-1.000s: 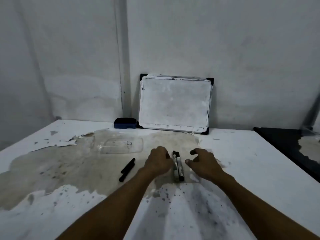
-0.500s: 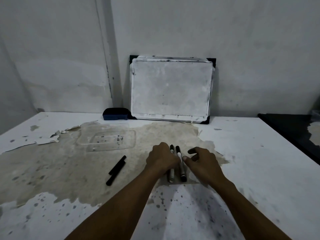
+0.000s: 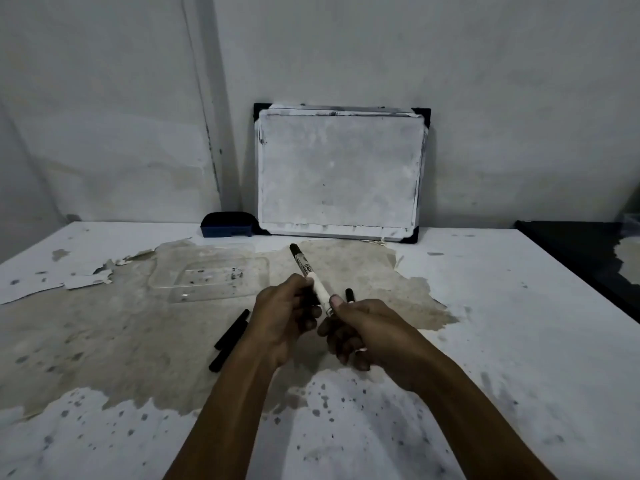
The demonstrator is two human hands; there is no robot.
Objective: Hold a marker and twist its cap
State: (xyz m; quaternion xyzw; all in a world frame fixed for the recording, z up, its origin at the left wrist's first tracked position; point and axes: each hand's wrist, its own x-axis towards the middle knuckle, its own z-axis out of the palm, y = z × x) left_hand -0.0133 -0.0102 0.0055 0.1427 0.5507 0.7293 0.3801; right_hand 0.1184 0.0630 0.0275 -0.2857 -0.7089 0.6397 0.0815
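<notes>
Marker [image 3: 313,279] gripped by both hands [image 3: 332,327] – above peeling, stained white table [image 3: 502,323] – whiteboard [image 3: 339,174] against wall

White-barrelled marker [image 3: 313,278], black cap at far end, black lettering on barrel, held tilted above the table, gripped mid-barrel by left hand [image 3: 284,315], near end pinched by right hand [image 3: 363,329], 1 second black-capped marker [image 3: 350,294] just behind right hand, mostly hidden.

Stained white table [image 3: 502,323], grey wall [image 3: 381,46]
</notes>
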